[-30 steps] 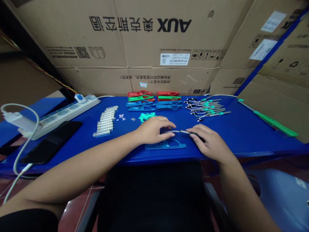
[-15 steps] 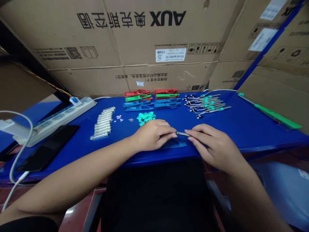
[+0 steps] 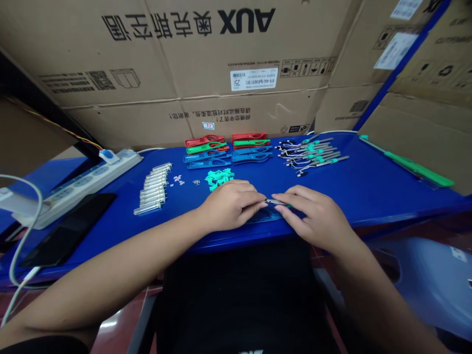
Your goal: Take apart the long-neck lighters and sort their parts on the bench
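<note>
A slim grey metal rod spans the gap between my two hands above the table's front edge. My left hand pinches its left end between thumb and fingers. Its other end sits in the fingertips of my right hand, thumb below and fingers on top. Part of the rod is hidden by the fingers. A blue translucent plastic shell lies on the table just beneath the hands, partly covered. Close behind my left hand is a pile of small teal plastic pieces.
Red, green and blue plastic shells lie in two stacks at the back. Grey rods with teal collars and wires lie right, clear tubes left. A power strip and phone occupy the left side; a cardboard wall stands behind.
My right hand has shifted slightly left along the rod, its fingers lying flatter over it. My left hand keeps its pinch. The whole view has moved a little.
</note>
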A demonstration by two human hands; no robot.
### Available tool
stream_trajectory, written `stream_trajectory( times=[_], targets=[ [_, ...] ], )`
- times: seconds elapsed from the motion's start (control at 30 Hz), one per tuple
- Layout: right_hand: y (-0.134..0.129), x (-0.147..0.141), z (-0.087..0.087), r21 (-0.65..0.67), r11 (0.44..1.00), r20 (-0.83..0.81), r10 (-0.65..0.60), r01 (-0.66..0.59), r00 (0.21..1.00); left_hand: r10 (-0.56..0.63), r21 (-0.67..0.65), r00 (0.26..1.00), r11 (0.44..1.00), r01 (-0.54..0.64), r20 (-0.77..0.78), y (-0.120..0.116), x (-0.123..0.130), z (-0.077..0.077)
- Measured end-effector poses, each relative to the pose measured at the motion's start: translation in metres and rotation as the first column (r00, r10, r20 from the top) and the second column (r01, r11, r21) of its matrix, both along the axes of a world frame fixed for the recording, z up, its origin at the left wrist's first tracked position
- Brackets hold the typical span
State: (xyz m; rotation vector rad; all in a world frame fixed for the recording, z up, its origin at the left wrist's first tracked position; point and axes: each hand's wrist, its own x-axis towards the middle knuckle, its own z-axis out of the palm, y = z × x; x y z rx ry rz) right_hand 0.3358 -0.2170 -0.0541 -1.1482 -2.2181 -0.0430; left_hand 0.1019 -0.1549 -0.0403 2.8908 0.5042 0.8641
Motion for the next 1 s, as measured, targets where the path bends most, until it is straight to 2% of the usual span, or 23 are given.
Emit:
stream_trajectory(
  times=[0.17,0.37,0.5,0.67,0.87,1.0],
  targets=[
    [0.003,0.003,-0.003,-0.041,0.999,0.030,0.023,-0.022,0.999,-0.005,-0.013,1.000,1.000,0.005,-0.027,0.003,0.000,-0.002],
    [0.005,0.002,-0.008,-0.050,0.996,0.027,0.072,-0.071,0.997,0.014,-0.175,0.997,0.985,-0.001,0.069,0.001,0.002,0.000],
    [0.005,0.000,-0.011,-0.048,0.998,0.030,0.042,-0.041,0.999,0.063,-0.243,0.989,0.970,-0.029,0.137,-0.001,0.004,0.001],
    [0.004,0.000,-0.013,-0.011,1.000,0.031,0.012,-0.012,0.999,0.070,-0.280,0.983,0.960,-0.021,0.168,0.000,0.005,0.001],
    [0.004,-0.001,-0.007,-0.090,0.996,0.116,0.013,-0.002,0.993,0.076,-0.362,0.972,0.932,0.011,0.224,0.003,0.005,0.000],
    [0.004,-0.001,-0.005,-0.163,0.986,0.085,0.051,-0.036,0.995,0.054,-0.356,0.966,0.934,0.040,0.251,0.005,0.005,-0.001]
  ],
)
